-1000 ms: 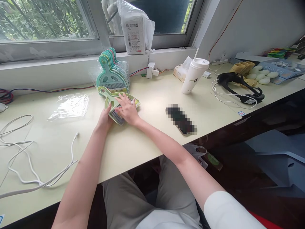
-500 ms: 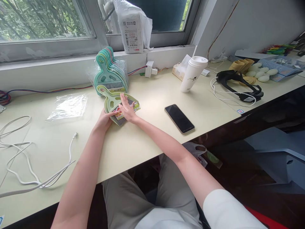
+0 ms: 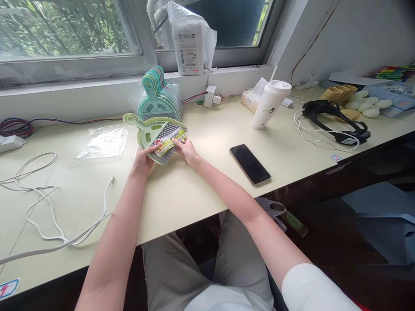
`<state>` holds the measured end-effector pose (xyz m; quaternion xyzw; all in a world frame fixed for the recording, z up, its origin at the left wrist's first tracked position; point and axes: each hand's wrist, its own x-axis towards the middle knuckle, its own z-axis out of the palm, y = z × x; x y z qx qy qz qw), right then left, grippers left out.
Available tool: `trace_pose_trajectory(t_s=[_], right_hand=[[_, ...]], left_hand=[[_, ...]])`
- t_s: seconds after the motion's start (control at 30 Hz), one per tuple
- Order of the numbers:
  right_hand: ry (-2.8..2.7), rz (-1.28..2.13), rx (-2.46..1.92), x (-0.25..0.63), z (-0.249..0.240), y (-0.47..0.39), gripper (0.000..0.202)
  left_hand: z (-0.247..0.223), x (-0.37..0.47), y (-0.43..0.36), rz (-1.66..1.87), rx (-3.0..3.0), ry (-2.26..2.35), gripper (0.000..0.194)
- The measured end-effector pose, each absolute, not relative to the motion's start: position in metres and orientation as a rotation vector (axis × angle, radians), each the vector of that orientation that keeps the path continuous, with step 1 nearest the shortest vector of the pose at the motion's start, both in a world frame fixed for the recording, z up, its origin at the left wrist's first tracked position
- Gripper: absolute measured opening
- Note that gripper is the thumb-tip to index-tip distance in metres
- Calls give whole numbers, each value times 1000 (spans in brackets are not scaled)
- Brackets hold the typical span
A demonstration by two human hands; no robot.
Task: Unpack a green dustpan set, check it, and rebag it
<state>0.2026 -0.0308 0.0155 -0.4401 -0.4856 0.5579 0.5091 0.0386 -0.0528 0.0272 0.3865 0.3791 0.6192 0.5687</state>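
Grasping dustpan set (image 3: 151, 133) between left fingers (image 3: 149, 150) and right fingers (image 3: 180, 143), at opposite ends of label (image 3: 169, 141), just short of dustpan stack (image 3: 151, 96); might tear label by pulling unevenly, or bump stack by swinging handle (image 3: 130, 119).

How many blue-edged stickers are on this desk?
2: one sticker at lower left on the desk, another sticker to the right of the phone. Others may be hidden.
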Motion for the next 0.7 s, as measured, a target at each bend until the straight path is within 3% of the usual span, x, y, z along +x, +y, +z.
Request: trace_pose_trajectory(t_s=[0.07, 0.13, 0.33, 0.5, 0.7], right_hand=[[-974, 1540, -959, 201, 15, -32, 23], [-839, 1595, -939, 201, 17, -34, 15], [-788, 1594, -918, 204, 20, -36, 12], [-838, 1566, -934, 208, 19, -32, 23], [-865, 1560, -972, 212, 23, -31, 18]], left_hand=[[26, 39, -52, 1439, 918, 877, 71], [25, 38, -52, 1430, 918, 879, 74], [25, 29, -54, 1331, 991, 886, 79], [29, 29, -57, 1317, 982, 959, 60], [29, 31, -55, 1305, 1005, 962, 69]])
